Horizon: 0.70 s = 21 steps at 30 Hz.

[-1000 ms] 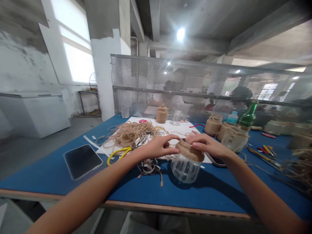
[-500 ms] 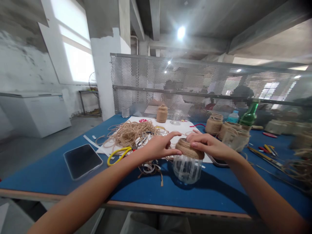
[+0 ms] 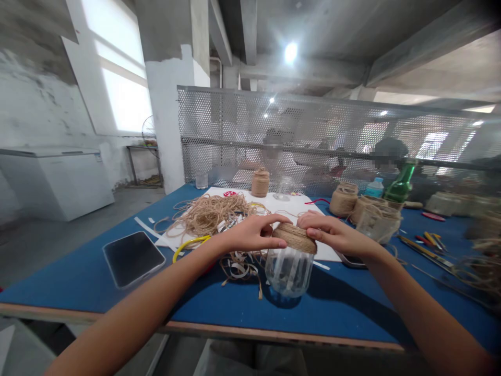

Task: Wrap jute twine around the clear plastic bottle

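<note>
So, jar: glass, twine round its top, lower centre of frame, blue table under it
Left hand: fingers closed on the wrapped band (left side)
Right hand: gripping the band's right side
Behind: loose twine pile, centre left

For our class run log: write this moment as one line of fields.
left hand: grips glass jar at twine-wrapped top | right hand: same | glass jar: on blue table
</note>
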{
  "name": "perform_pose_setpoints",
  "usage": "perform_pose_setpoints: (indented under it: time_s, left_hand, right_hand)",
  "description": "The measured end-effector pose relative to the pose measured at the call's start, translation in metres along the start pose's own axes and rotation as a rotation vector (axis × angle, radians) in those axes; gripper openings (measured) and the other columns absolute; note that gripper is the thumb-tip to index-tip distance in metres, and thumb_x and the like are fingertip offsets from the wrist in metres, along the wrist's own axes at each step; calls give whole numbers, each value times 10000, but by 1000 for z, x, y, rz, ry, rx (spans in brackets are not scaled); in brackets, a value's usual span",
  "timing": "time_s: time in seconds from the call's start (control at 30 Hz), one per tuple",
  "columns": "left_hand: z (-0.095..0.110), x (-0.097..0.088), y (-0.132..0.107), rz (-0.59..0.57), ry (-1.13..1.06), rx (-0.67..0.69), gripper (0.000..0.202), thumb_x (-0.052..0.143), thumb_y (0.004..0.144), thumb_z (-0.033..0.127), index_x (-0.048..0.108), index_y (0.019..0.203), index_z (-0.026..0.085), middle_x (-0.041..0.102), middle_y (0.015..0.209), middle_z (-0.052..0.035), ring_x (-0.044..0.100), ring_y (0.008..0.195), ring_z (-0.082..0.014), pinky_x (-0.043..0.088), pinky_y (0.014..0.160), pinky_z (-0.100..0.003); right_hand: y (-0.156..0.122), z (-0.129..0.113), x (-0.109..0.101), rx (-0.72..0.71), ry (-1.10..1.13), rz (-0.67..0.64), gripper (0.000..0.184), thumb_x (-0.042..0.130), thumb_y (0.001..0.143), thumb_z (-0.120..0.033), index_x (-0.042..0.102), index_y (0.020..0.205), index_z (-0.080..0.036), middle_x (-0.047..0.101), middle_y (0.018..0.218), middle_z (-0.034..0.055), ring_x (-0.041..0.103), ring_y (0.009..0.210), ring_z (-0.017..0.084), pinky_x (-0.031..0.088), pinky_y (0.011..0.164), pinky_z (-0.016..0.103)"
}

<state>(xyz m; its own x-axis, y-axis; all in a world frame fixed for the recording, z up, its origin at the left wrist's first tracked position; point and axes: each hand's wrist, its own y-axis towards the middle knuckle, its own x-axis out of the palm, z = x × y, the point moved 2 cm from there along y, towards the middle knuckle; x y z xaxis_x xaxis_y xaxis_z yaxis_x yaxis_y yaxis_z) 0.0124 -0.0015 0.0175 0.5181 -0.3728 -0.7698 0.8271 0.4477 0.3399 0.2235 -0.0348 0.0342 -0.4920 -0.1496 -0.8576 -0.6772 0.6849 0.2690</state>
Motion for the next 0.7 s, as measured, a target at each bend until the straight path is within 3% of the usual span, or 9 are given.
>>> perform_pose_setpoints:
  time_s: [0.17,0.37,0.53,0.7]
  left_hand:
    - [0,-4,-1,-3,65,11,512,536,798,444,436,1234,194,385,537,73,399,508,-83,295,509,-193]
    - [2,2,1,63,185,2,505,540,776,502,485,1170,191,452,581,55,423,526,-86,311,528,-194]
    - [10,7,3,133,224,-30,416,552,750,543,550,958,183,454,588,50,419,530,-87,270,498,-189]
    - [11,9,3,147,226,-58,440,540,750,560,553,1001,198,486,614,42,450,556,-97,293,524,-195]
  right_hand:
    - [-1,2,-5,6,-22,17,340,374,866,-452,581,850,-182,597,913,69,517,934,208,301,953,435]
    - [0,-3,-4,53,-129,25,296,363,885,-410,542,811,-186,592,882,31,528,891,171,96,1047,466]
    - [3,-17,4,70,-221,65,256,435,852,-440,513,894,-200,567,838,21,496,808,167,183,1003,463]
    - [5,-27,11,95,-297,92,288,456,826,-481,471,841,-194,506,750,0,468,730,159,193,985,476]
